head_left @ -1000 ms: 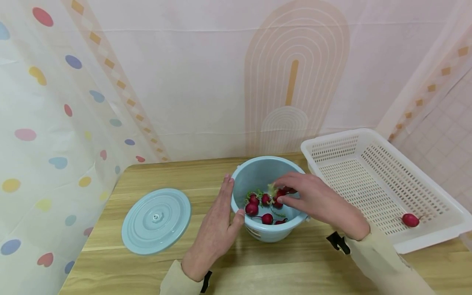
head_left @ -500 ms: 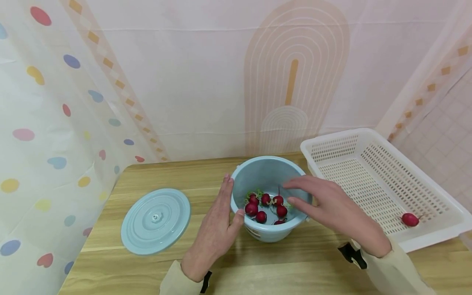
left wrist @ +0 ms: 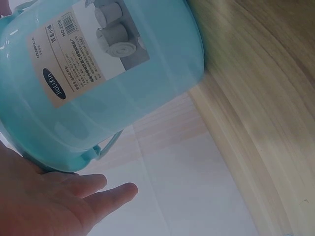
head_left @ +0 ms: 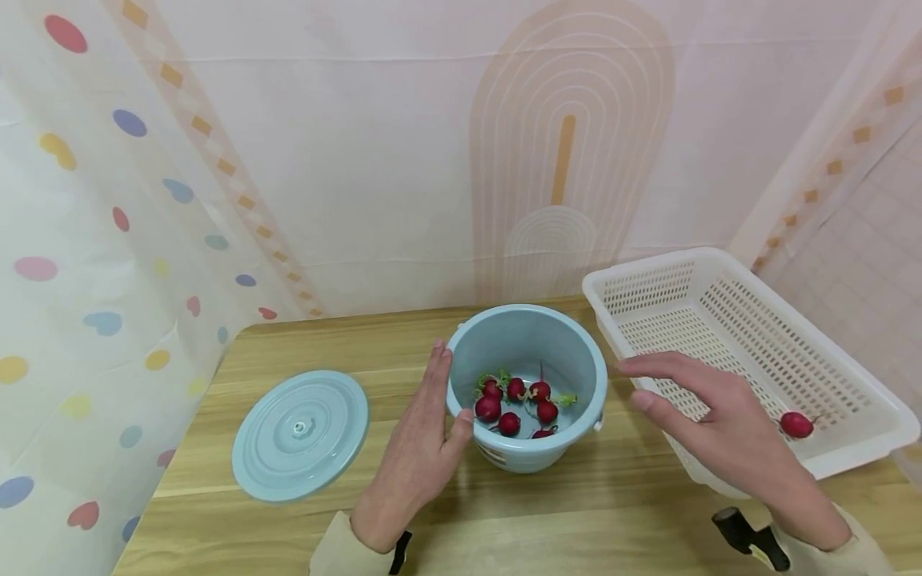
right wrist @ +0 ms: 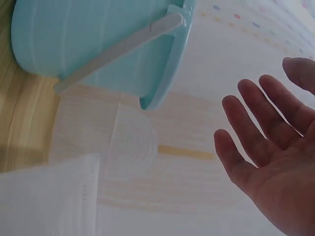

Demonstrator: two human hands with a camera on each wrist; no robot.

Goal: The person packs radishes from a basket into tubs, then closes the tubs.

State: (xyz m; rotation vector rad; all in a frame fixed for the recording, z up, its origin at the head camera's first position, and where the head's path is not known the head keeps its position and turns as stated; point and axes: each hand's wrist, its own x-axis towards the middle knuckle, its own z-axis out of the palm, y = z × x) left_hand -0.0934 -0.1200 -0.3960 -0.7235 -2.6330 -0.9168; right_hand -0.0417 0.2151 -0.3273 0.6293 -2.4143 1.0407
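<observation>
A light blue bucket [head_left: 528,460] stands upright on the table, with several red radishes [head_left: 487,409] and bits of green stem on its floor. My left hand [head_left: 421,452] rests its straight fingers against the bucket's left rim; in the left wrist view the bucket's side bears a printed label [left wrist: 88,49]. To the right of the bucket, my right hand [head_left: 720,424] hovers apart from it with fingers loosely spread and nothing held. One radish [head_left: 796,425] lies in the white perforated basket [head_left: 828,344], just beyond that hand. In the right wrist view the bucket's pale handle [right wrist: 120,51] hangs down.
A round light blue lid [head_left: 298,436] lies flat on the wooden table [head_left: 504,528], left of my left hand. The basket takes up the table's right side. Behind the table hangs a patterned curtain [head_left: 360,160].
My right hand has let go of a radish inside the bucket and moved out to the right, past the rim. The left hand has stayed against the bucket.
</observation>
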